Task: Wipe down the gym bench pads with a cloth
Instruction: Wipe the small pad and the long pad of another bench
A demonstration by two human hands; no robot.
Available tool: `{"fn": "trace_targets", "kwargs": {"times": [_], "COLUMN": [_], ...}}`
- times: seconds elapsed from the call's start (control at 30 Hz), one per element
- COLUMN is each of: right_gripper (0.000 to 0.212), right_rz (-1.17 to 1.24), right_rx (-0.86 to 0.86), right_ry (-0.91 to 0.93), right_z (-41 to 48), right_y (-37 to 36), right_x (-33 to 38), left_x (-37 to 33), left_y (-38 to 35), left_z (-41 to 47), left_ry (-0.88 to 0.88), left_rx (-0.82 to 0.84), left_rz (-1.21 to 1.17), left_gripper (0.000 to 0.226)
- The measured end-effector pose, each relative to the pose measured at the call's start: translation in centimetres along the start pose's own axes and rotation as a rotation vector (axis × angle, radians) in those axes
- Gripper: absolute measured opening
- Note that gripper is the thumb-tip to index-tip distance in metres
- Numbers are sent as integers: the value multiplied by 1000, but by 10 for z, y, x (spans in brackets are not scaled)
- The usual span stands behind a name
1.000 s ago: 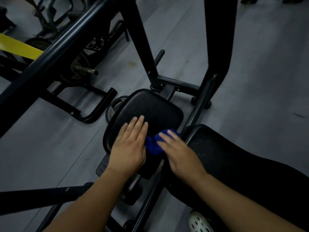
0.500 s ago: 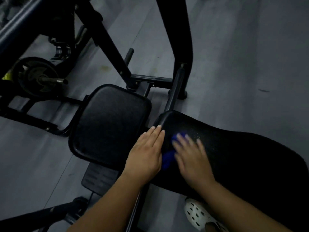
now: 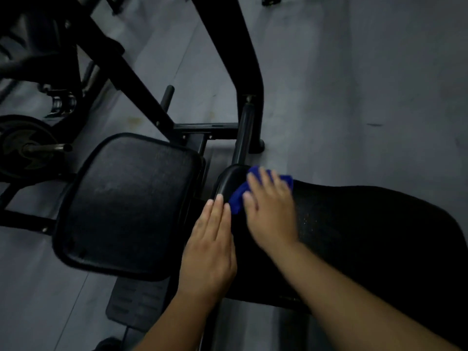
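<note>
A black square seat pad [image 3: 126, 206] lies at centre left. To its right stretches a long black bench pad [image 3: 367, 236], its narrow end pointing toward the frame. A blue cloth [image 3: 238, 198] lies bunched on that narrow end. My right hand [image 3: 271, 211] presses flat on the cloth with straight fingers. My left hand [image 3: 210, 247] rests flat with straight fingers on the long pad's near left edge, beside the gap between the two pads, its fingertips touching the cloth's edge.
Black steel frame posts [image 3: 243, 62] rise behind the pads. A weight plate on a bar [image 3: 25, 148] sits at the left. A ribbed foot plate [image 3: 136, 300] lies below the seat pad. Grey floor [image 3: 354, 84] spreads to the right.
Both hands and the cloth went from the seat pad's right edge onto the long pad's narrow end. My right hand pushed the cloth farther toward the pad's tip.
</note>
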State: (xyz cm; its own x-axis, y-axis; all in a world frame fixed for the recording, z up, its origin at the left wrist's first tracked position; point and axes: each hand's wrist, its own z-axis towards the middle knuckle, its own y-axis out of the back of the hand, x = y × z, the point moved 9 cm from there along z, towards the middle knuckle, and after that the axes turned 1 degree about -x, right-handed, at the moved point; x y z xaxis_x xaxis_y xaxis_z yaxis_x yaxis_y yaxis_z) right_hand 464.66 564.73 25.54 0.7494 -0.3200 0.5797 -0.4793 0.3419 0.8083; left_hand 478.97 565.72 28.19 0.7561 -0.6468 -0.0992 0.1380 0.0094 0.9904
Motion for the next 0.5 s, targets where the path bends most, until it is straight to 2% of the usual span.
{"fn": "trace_targets", "kwargs": {"times": [0.07,0.13,0.17,0.27,0.3,0.33,0.43,0.5], "right_gripper": [52,50,51,61,62,61,51,51], "right_rz": [16,-35,-48,5,5,-8,-2,11], "right_rx": [78,101,78,-20,-29,-21,114,120], "right_ry": [184,288,253,-98,-107,-25,424,472], "right_z": [-41,-70,-63,-4,0,-11,-97,-103], "right_y": [-5,-2,0,6,2,1,-4,-1], "right_x": [16,-13,-34,-73,-66,-51,-38,-70], "left_x": [0,-9,-15,-27,-28,-28,-28,-29], "left_y": [0,-2,-2,-3,-4,-4,-6,-6], "left_z": [1,8,14,33,36,37,33,32], "left_ry": [0,-15,-36,-82,-84,-86,-96,-99], "left_rx": [10,39,42,42,30,26,26,9], "left_rz": [51,140,173,238,252,267,321,370], "left_gripper": [56,60,62,62,62,62,63,61]}}
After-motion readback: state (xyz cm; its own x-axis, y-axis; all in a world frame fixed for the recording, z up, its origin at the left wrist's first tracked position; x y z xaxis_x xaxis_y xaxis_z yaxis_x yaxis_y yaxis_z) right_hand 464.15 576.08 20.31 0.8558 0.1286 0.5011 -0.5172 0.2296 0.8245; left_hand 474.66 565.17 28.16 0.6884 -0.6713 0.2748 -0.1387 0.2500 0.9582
